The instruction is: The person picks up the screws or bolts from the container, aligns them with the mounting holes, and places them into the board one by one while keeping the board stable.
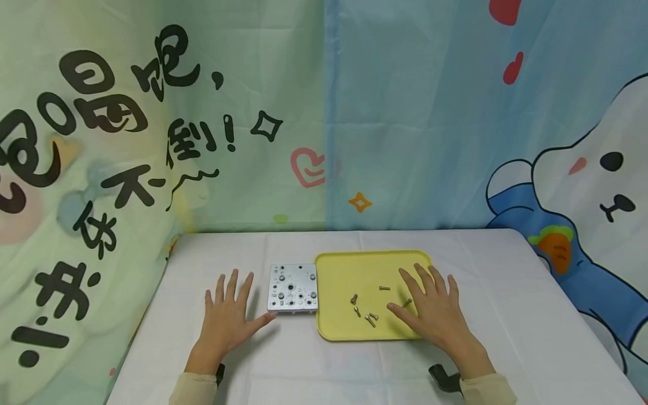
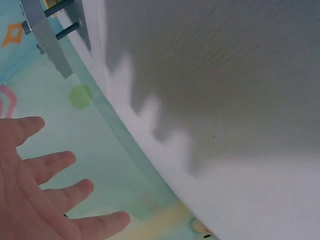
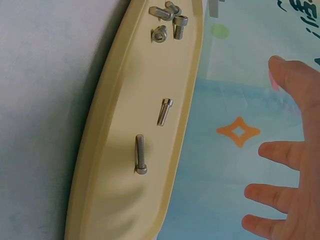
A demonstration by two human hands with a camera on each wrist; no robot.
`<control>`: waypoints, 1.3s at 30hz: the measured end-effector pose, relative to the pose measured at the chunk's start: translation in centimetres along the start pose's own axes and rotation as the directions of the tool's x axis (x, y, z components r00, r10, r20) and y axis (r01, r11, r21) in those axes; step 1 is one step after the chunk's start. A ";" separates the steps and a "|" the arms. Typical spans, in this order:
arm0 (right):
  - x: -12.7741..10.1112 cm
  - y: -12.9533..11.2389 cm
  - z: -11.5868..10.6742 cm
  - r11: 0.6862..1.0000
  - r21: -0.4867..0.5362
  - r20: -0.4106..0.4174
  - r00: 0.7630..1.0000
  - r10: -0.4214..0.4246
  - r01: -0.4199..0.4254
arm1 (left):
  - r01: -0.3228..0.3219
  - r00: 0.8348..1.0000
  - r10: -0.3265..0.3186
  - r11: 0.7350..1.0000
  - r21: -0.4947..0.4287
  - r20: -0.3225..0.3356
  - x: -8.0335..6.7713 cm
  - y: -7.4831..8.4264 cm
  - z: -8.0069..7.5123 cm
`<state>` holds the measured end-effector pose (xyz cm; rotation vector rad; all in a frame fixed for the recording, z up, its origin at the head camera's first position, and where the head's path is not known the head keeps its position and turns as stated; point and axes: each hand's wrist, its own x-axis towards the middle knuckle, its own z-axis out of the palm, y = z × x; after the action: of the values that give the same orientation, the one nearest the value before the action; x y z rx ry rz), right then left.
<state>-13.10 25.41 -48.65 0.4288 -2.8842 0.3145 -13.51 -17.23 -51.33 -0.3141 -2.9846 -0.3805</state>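
My left hand [image 1: 229,308] lies flat on the white tablecloth with fingers spread, its thumb tip almost at the corner of a small square metal plate [image 1: 293,295] full of holes. My right hand [image 1: 429,302] rests flat, fingers spread, over the right part of a yellow tray [image 1: 344,270]. Several small steel screws [image 1: 363,314] lie loose in the tray, one screw [image 1: 407,302] right beside my right index finger. The right wrist view shows the tray [image 3: 120,200], two single screws [image 3: 141,155] and the open right hand [image 3: 287,200]. The left wrist view shows the left hand [image 2: 45,195] and the plate's edge [image 2: 47,35]. Neither hand holds anything.
The white-covered table [image 1: 506,292] ends at a cartoon-printed curtain [image 1: 405,140] behind and beside it. A black wrist mount [image 1: 444,378] sits at my right wrist. The plate touches the tray's left rim.
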 end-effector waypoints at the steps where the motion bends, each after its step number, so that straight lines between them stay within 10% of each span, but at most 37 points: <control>1: 0.0 0.0 0.0 1.000 0.005 -0.003 1.000 -0.004 0.004 | -0.005 1.000 0.005 1.000 -0.006 -0.004 0.1 0.0 0.0; 16: 1.4 -0.3 0.9 0.991 0.049 -0.117 0.986 -0.119 0.125 | -0.050 0.994 0.063 0.989 -0.142 0.088 2.1 0.0 1.5; 39: 4.7 0.3 2.8 0.993 0.079 0.096 0.991 -0.093 0.085 | -0.021 0.968 0.065 0.984 -0.178 0.242 4.2 1.0 2.2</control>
<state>-18.10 23.80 -50.28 0.6007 -2.9461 0.3985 -17.52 -14.92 -52.64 -0.4756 -3.1847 -0.6460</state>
